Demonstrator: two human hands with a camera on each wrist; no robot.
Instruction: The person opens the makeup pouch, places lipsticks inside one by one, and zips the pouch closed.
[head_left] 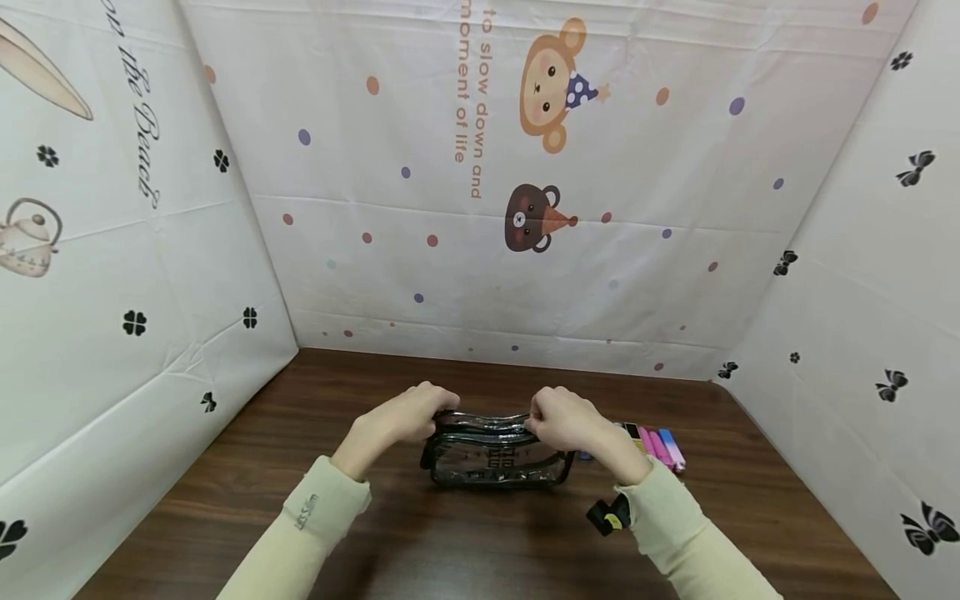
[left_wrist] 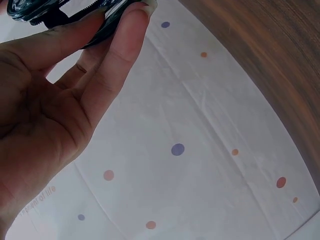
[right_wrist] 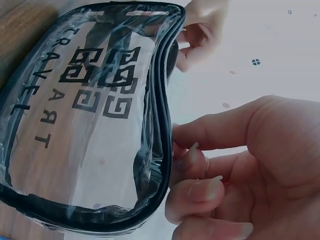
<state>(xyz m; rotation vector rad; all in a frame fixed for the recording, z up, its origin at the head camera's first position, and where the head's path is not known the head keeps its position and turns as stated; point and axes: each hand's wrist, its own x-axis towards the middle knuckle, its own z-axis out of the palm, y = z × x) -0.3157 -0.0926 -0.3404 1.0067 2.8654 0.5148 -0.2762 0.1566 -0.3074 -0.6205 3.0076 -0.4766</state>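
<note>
A clear zippered pouch [head_left: 498,462] with black trim stands upright on the table, lettered "TRAVEL ART" with a black geometric print. Its see-through front [right_wrist: 95,125] fills much of the right wrist view. My left hand [head_left: 411,414] pinches the top left end of the pouch between thumb and fingers; the left wrist view catches the dark edge [left_wrist: 102,35] and part of the zipper there. At the top right end, my right hand [head_left: 566,419] pinches the zipped edge with curled fingers. Whether a zipper pull lies under those fingertips is hidden.
Several pink, purple and blue stick-shaped items [head_left: 660,447] lie to the right, partly behind my right forearm. A black strap piece [head_left: 609,515] sits at my right wrist. Printed white sheets [head_left: 420,275] wall the brown wooden table [head_left: 217,483] at the back and sides.
</note>
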